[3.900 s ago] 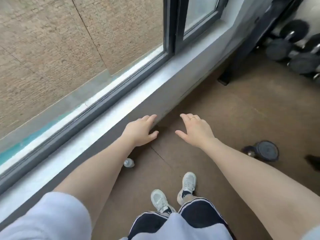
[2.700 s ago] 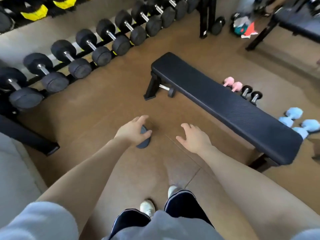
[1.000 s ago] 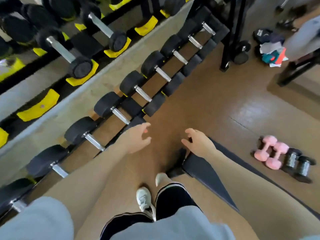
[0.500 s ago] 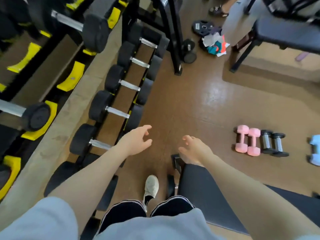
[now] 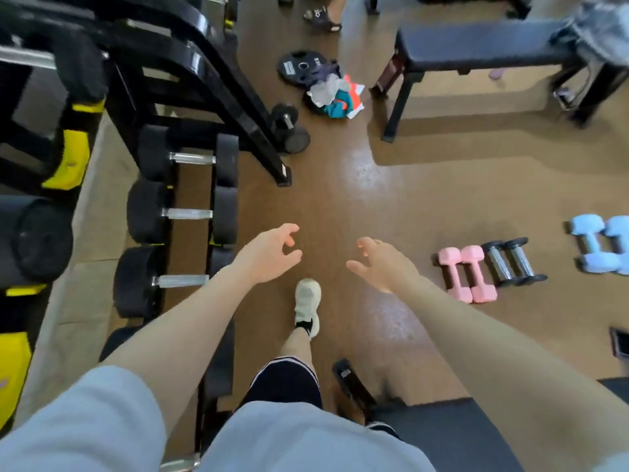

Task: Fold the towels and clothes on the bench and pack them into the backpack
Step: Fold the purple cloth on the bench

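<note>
My left hand and my right hand are held out in front of me over the brown floor, fingers apart, holding nothing. A black padded bench stands far ahead at the upper right, with a pale grey bundle of cloth or a bag on its right end. A heap of mixed cloth, white, teal and orange, lies on the floor left of that bench. A second black bench is just beside my right leg at the bottom.
A dumbbell rack runs along the left. Pink dumbbells, small black ones and blue ones lie on the floor to the right. A weight plate and a loose dumbbell lie ahead. Another person's sandalled foot shows at the top.
I have turned from the window and walked past the near bench end; the far bench and the cloth heap have come closer. Both hands stay out and empty.
</note>
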{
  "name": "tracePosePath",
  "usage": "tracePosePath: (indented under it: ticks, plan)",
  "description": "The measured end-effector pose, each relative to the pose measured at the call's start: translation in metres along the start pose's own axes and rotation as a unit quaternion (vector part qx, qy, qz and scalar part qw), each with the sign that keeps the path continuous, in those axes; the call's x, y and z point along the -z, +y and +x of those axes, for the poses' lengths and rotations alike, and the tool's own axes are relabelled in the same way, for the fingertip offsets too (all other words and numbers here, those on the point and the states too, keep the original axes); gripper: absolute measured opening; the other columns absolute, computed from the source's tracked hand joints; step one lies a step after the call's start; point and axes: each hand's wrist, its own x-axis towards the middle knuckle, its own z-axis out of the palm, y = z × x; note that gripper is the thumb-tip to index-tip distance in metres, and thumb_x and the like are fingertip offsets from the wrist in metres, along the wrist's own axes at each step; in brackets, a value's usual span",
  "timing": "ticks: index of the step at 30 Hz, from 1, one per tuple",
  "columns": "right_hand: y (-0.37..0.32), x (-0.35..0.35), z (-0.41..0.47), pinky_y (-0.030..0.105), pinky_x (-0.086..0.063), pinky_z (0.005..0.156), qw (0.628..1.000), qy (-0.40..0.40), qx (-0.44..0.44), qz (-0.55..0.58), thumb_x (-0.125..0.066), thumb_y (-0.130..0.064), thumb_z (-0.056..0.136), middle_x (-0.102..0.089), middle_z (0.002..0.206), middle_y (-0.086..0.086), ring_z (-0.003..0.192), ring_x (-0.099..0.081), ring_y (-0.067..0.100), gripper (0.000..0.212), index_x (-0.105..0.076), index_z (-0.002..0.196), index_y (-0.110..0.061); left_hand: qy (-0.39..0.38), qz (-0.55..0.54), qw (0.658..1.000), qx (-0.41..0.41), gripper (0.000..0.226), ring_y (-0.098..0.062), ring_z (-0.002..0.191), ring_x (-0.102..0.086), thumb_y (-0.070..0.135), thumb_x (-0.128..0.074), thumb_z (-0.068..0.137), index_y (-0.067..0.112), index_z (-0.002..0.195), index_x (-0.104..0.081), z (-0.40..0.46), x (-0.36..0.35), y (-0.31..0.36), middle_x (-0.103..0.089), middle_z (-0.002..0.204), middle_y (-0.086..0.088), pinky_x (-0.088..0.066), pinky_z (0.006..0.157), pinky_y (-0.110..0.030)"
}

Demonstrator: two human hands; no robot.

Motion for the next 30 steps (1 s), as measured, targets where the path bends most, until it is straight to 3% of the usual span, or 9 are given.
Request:
tracePosePath:
  ticks: [11,20,26,30]
  plan:
    - [0.016,0.155,0.235,0.043,-0.048,0.093,0.996,0.032,-0.065,0.052,-0.045,-0.048,0.093,-0.050,0.132,0.007,0.116,-0.052,0.025,0.055,-0.038,0.136,-0.014,-0.044,0.021,0.998,-0.030,0.053,-0.016,0.107,-0.055,0.033,-0.052,0.092,0.027,0.141,-0.030,0.270,0.133,0.039,-0.053,0.128,0.003,-0.047,0.092,-0.032]
    - [0.068,0.257,0.378,0.043,-0.047,0.092,0.994,0.033,-0.096,0.049,-0.046,-0.048,0.092,-0.050,0.133,0.005,0.116,-0.051,0.023,0.055,-0.039,0.136,-0.015,-0.072,0.010,0.997,-0.039,0.053,-0.015,0.107,-0.057,0.033,-0.053,0.092,0.027,0.140,-0.032,0.443,0.178,0.070,-0.053,0.129,0.003,-0.048,0.094,-0.033]
    - [0.117,0.347,0.511,0.035,-0.051,0.082,0.994,0.019,-0.095,0.043,-0.047,-0.047,0.092,-0.052,0.130,0.006,0.097,-0.061,0.023,0.053,-0.041,0.134,-0.015,-0.086,-0.005,0.996,0.007,0.053,-0.015,0.105,-0.058,0.032,-0.053,0.091,0.026,0.140,-0.032,0.589,0.205,0.106,-0.053,0.128,0.002,-0.051,0.091,-0.034]
    - [0.132,0.414,0.589,0.035,-0.049,0.089,0.996,-0.020,-0.082,0.031,-0.049,-0.046,0.092,-0.052,0.131,0.009,0.113,-0.055,0.025,0.054,-0.041,0.135,-0.014,-0.092,-0.028,0.995,0.026,0.052,-0.014,0.106,-0.056,0.033,-0.053,0.091,0.026,0.139,-0.033,0.676,0.241,0.142,-0.054,0.127,0.004,-0.049,0.094,-0.036]
